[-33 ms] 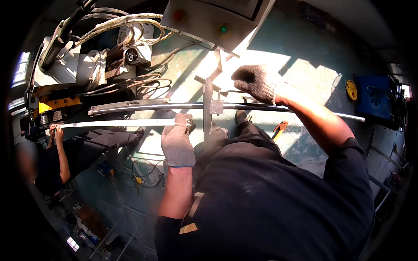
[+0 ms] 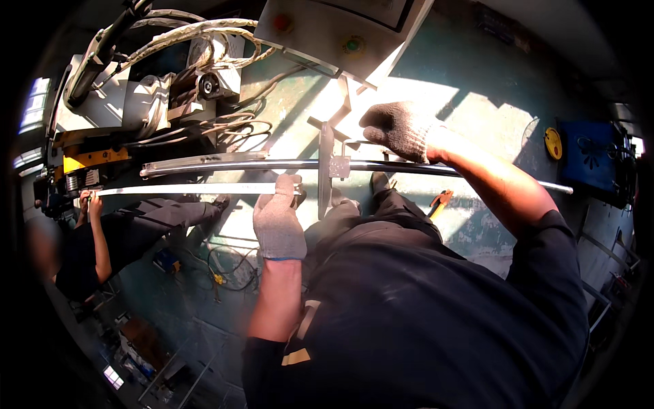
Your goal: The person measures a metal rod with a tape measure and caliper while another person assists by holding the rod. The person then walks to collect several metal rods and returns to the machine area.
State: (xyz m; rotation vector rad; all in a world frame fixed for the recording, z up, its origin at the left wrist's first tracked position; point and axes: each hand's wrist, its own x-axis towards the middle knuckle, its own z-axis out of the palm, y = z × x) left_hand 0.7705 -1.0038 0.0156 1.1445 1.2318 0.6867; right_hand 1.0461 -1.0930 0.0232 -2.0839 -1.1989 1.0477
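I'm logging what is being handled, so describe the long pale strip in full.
The long pale strip is flat, narrow and whitish; whether metal or plastic, I cannot tell. It runs almost level across the picture, just below a shiny tube, bowing slightly. The person's gloved left hand grips its right end, and a co-worker's bare hands hold its left end. Any markings are too fine to make out.

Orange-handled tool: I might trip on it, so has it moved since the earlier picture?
No, the orange-handled tool keeps its place against the floor.
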